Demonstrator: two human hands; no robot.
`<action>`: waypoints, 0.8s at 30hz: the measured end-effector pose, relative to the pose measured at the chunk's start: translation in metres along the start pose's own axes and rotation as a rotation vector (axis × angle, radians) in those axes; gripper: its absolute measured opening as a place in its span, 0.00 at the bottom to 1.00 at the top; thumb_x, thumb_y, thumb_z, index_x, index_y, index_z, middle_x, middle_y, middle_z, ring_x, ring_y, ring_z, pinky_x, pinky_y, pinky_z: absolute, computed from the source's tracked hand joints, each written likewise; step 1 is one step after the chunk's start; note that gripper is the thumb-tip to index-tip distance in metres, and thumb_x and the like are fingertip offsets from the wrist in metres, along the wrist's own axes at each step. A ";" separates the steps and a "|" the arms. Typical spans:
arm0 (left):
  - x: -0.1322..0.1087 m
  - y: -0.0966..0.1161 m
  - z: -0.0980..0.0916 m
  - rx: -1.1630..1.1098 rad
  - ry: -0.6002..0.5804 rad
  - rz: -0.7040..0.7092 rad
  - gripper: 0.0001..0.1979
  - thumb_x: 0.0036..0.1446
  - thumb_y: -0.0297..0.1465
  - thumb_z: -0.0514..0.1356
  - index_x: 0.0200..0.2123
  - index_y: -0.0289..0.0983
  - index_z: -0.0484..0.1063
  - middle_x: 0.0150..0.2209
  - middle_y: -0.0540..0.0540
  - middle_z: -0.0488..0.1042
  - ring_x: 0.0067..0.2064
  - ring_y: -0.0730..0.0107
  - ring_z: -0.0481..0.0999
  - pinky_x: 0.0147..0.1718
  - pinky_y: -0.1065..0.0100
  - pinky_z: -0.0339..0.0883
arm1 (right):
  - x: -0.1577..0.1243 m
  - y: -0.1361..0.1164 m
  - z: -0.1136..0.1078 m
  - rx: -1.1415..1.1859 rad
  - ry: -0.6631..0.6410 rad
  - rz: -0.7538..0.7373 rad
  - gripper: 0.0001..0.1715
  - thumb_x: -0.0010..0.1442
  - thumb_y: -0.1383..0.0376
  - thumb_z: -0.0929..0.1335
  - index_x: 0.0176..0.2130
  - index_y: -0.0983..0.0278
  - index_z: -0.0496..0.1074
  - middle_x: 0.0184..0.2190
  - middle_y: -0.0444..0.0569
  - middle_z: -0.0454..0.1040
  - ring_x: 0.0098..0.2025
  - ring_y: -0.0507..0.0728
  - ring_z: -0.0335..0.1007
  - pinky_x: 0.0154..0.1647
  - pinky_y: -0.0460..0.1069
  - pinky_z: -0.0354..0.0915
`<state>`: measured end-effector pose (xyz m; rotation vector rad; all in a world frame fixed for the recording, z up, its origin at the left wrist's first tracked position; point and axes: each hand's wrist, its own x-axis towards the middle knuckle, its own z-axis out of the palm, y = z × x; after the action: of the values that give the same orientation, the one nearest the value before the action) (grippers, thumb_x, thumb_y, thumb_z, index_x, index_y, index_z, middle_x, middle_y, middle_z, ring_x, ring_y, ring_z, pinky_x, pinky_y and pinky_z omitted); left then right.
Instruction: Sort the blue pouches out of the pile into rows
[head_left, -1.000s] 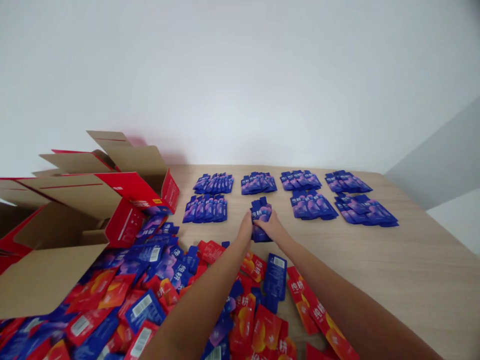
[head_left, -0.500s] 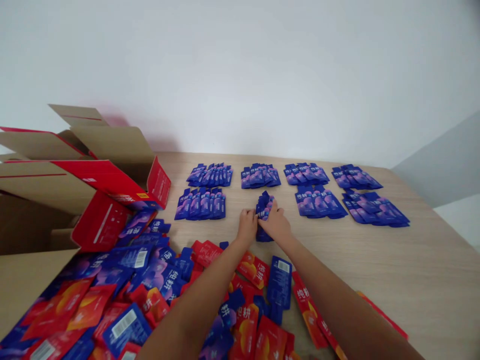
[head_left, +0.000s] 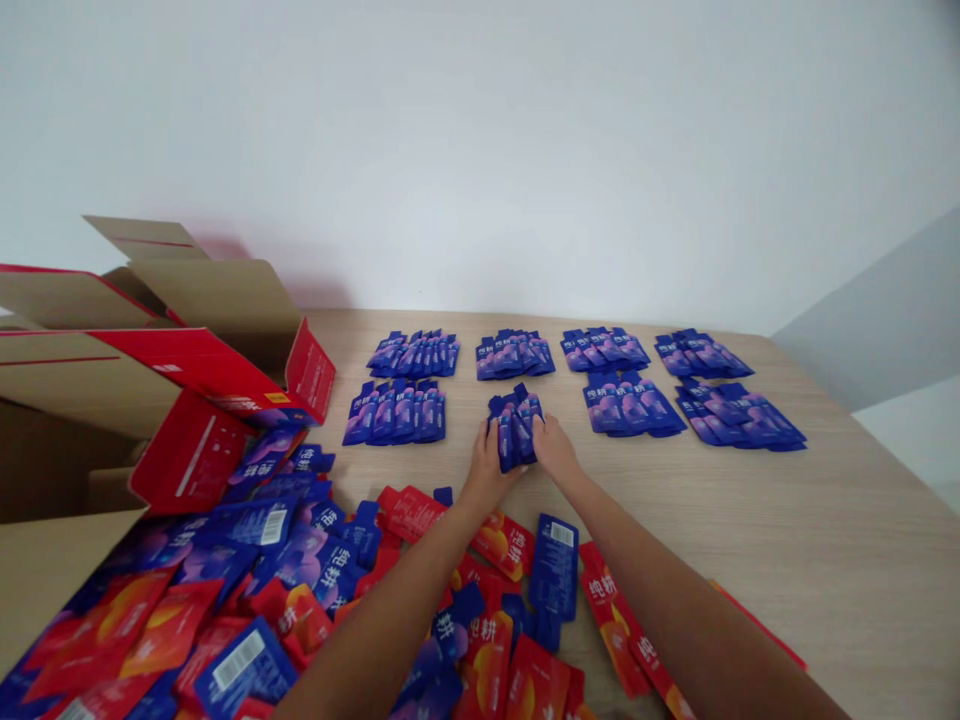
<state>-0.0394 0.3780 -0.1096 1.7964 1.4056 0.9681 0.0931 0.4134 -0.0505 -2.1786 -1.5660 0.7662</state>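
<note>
Between my two hands is a small fanned bunch of blue-purple sachets [head_left: 516, 428], overlapping one another. My left hand [head_left: 487, 468] grips its left edge, with the fingers partly hidden behind the sachets. On the opposite side my right hand [head_left: 553, 446] is closed on the right edge, thumb toward the front. Similar fanned groups lie close by: one blue group [head_left: 396, 412] to the left and another [head_left: 631, 404] to the right. Behind the hands rests a further blue group [head_left: 514, 355].
A loose heap of red sachets [head_left: 487, 660] and blue sachets [head_left: 247, 660] covers the near left of the wooden table [head_left: 787, 520]. Open red cardboard boxes [head_left: 202, 365] stand at the left. More blue groups [head_left: 739, 415] lie at the right, before a white wall [head_left: 480, 160].
The sachets between my hands have gone from a narrow stack to a wider fan. My left hand has shifted under its left edge, and the view has moved slightly.
</note>
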 end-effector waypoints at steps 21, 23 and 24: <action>0.036 -0.003 0.013 -0.019 -0.052 0.043 0.50 0.39 0.30 0.67 0.64 0.33 0.44 0.66 0.29 0.45 0.67 0.46 0.47 0.63 0.48 0.46 | 0.009 0.029 -0.013 -0.113 0.222 -0.280 0.16 0.62 0.68 0.57 0.44 0.70 0.69 0.47 0.61 0.70 0.54 0.63 0.59 0.58 0.58 0.51; 0.032 -0.005 0.014 0.035 -0.041 0.061 0.48 0.42 0.30 0.66 0.63 0.30 0.45 0.65 0.27 0.46 0.67 0.45 0.47 0.63 0.48 0.47 | 0.004 0.024 -0.011 -0.155 0.236 -0.334 0.15 0.61 0.68 0.58 0.39 0.70 0.70 0.45 0.63 0.69 0.53 0.64 0.58 0.57 0.59 0.52; 0.030 -0.006 0.014 0.070 -0.025 0.072 0.47 0.43 0.31 0.65 0.63 0.30 0.45 0.65 0.27 0.47 0.66 0.44 0.47 0.62 0.47 0.47 | 0.001 0.022 -0.009 -0.183 0.246 -0.354 0.14 0.61 0.68 0.58 0.38 0.70 0.71 0.45 0.64 0.69 0.53 0.64 0.58 0.57 0.59 0.53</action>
<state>-0.0257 0.4079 -0.1175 1.9154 1.3834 0.9407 0.1159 0.4075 -0.0562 -1.9399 -1.8741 0.2455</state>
